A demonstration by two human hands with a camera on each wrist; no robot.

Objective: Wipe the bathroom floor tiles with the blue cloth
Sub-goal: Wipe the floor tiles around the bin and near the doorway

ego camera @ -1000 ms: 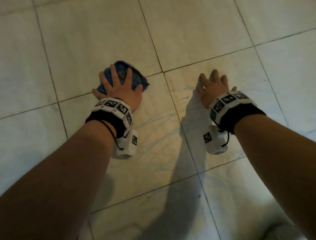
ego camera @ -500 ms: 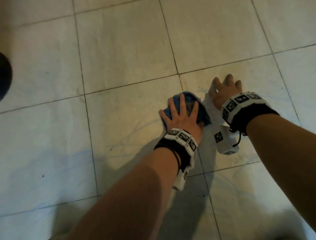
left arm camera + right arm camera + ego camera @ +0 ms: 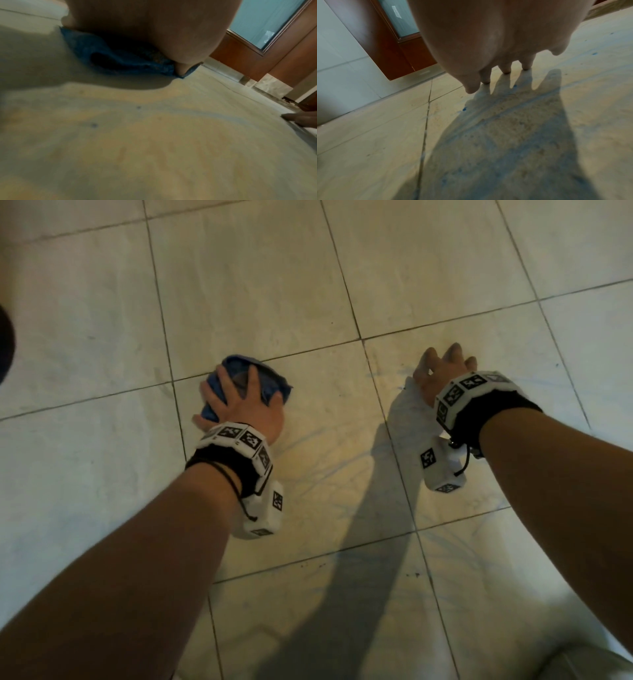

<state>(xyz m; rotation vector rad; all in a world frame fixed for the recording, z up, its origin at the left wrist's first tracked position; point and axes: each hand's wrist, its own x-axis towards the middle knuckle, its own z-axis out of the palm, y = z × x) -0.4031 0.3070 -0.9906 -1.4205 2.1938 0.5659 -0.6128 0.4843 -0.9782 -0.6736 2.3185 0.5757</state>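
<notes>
No legible text anywhere.

A blue cloth [image 3: 263,373] is showing dark against pale off-white floor tiles [image 3: 428,261] crossed by thin dark grout lines, with faint blue streaks running over the yellow-lit patch. White wristbands [image 3: 236,436] are carrying black-and-white square markers above black straps. A reddish-brown door frame [image 3: 385,44] is bordering pale blue-green frosted glass.

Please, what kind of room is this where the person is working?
Probably a bathroom or a similar tiled indoor room. The floor tiles are large and pale with dark grout lines, the wall is tiled too, and a wooden door with a frosted glass panel stands nearby.
</notes>
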